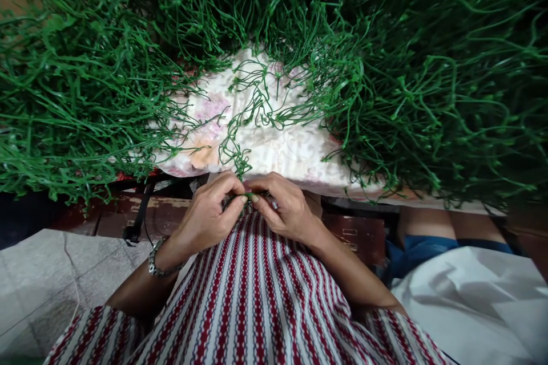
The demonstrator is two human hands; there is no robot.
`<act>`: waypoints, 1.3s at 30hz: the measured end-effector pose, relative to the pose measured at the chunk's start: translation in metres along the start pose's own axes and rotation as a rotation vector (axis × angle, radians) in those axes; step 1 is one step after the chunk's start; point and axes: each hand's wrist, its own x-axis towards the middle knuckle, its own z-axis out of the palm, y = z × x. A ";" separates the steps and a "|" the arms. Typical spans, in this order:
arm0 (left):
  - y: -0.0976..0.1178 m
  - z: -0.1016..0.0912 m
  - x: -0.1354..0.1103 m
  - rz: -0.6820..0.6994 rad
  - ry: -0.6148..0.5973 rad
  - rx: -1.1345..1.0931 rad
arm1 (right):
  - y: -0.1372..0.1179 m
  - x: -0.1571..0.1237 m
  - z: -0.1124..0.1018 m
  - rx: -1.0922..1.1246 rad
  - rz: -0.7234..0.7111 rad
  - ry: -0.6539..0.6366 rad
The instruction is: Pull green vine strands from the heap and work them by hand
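Above red-and-white striped fabric (257, 296), left hand (210, 210) and right hand (283, 205) pinch wiry green strands (242, 165).
Held close together, likely for steadiness.

Green strands (98, 97) blur at right, cut off above — piece (249, 196) between fingertips (238, 203) too small to tell

Cloth (278, 154) in the middle; stem heaps (85, 102) on it left, far and right. Loose stems (274, 118) lie between heaps, trailing near, to the left hand (209, 211) and right hand (286, 205), side by side. Bracelet (154, 262) on left wrist. I see another person's legs (428, 223) near right.
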 end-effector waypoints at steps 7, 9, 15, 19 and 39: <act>0.001 0.002 0.000 -0.013 -0.048 0.079 | 0.003 -0.001 -0.001 -0.108 -0.082 -0.012; 0.001 0.002 0.000 0.000 -0.056 0.094 | 0.005 -0.001 -0.003 -0.132 -0.095 -0.028; -0.001 -0.001 0.000 0.101 -0.086 0.196 | 0.005 -0.003 -0.008 -0.341 -0.134 -0.085; 0.000 -0.003 0.002 0.099 -0.109 0.231 | 0.003 -0.005 -0.004 -0.395 -0.121 -0.081; 0.007 -0.021 -0.001 0.344 -0.599 0.279 | -0.011 -0.005 -0.020 -0.112 -0.213 -0.479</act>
